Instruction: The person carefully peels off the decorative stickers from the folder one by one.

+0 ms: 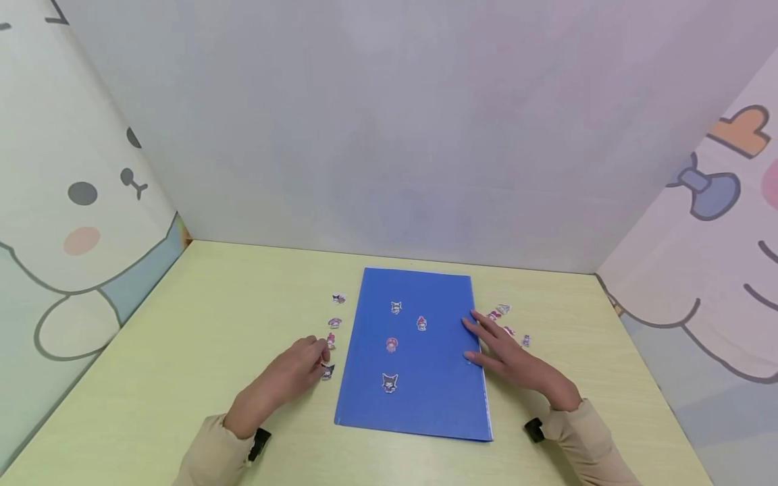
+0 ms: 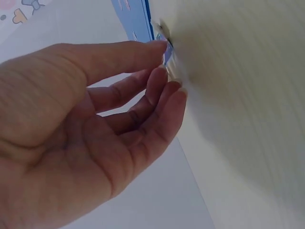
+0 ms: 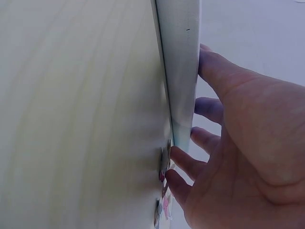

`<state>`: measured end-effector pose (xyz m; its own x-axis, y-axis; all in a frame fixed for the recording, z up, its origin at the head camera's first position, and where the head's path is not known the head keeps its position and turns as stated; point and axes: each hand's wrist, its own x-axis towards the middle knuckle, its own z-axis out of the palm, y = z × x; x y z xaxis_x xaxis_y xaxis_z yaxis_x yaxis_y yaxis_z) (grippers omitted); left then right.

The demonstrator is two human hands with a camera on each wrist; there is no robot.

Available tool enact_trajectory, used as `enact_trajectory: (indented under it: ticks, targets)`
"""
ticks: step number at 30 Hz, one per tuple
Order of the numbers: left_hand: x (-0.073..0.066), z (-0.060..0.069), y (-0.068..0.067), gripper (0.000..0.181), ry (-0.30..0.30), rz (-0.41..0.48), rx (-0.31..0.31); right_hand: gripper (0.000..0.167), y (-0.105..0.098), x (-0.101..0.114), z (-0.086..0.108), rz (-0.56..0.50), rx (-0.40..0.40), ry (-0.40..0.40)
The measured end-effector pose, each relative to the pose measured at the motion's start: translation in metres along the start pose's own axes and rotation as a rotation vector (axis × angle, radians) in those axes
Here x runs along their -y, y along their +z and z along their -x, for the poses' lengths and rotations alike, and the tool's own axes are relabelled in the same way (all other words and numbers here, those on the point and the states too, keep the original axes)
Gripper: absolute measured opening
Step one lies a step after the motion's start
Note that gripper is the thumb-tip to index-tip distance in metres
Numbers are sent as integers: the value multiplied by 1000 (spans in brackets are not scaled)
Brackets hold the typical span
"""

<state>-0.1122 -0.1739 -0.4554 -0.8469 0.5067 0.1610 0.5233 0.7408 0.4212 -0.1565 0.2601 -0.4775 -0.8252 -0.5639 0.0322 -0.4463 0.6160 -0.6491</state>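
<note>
A blue folder (image 1: 434, 378) lies flat, with several small cartoon stickers on it, among them a dark-eared sticker (image 1: 390, 383) and a red-hooded sticker (image 1: 422, 323). To its left, my left hand (image 1: 298, 368) is at the table with bent fingers, between a pink sticker (image 1: 331, 341) and a black-hooded sticker (image 1: 328, 372). The left wrist view has the thumb and fingertips close together by a sticker's edge; whether they pinch it is unclear. My right hand (image 1: 507, 354) rests spread across the folder's right edge, its thumb and fingertips touching the cover.
More loose stickers lie in a column left of the folder, including a purple-pink sticker (image 1: 335, 323) and a dark sticker (image 1: 338, 298). Others sit beyond the right hand, one a small purple sticker (image 1: 526, 341). A pale wall (image 1: 389, 169) closes the table's (image 1: 255, 297) back.
</note>
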Motion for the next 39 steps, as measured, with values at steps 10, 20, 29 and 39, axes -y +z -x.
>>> enact_trajectory:
  ticks: [10,20,29,39]
  targets:
    - [-11,-4,4,22,68,-42,-71,67,0,1,0,4,-22,-30]
    - [-31,-16,13,17,-8,-10,-29,68,1,-1,-1,13,-7,-5]
    - [-44,-26,21,17,17,-10,-13,68,0,0,0,16,-8,-7]
    - [-57,-33,30,17,74,4,7,67,0,1,1,14,-13,-14]
